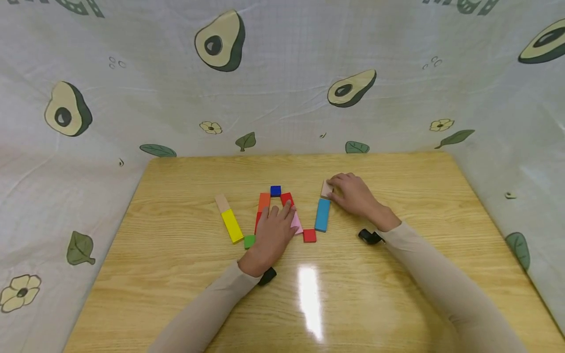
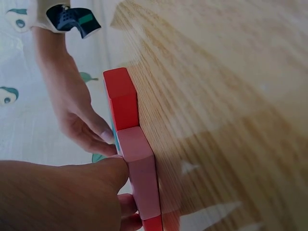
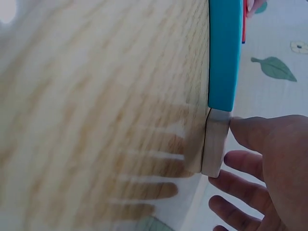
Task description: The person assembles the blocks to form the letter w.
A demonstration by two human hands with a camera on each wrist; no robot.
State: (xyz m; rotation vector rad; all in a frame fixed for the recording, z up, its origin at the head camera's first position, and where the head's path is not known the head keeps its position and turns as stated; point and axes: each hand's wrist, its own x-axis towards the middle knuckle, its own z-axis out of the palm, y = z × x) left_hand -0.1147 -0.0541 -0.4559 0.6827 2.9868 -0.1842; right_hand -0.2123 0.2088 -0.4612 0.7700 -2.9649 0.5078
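My right hand (image 1: 355, 195) pinches a small beige block (image 1: 326, 189) between thumb and fingertips; its end meets a long light-blue block (image 1: 322, 215). In the right wrist view, the thumb touches the beige block (image 3: 216, 144) close to the light-blue block (image 3: 224, 53). My left hand (image 1: 274, 233) lies over the middle blocks with its fingers spread. Its thumb touches the pink block (image 2: 143, 178) in the left wrist view. The fingers partly cover an orange block (image 1: 264, 201) and a red block (image 1: 287, 198). A red square block (image 1: 310, 236) sits beside the pink one.
Left of the hands, a yellow block (image 1: 232, 226) and a beige block (image 1: 222, 202) form a slanted line. A green block (image 1: 249, 240) lies by the left wrist, a dark-blue cube (image 1: 275, 191) at the top. Printed cloth (image 1: 282, 88) surrounds the wooden table (image 1: 176, 294).
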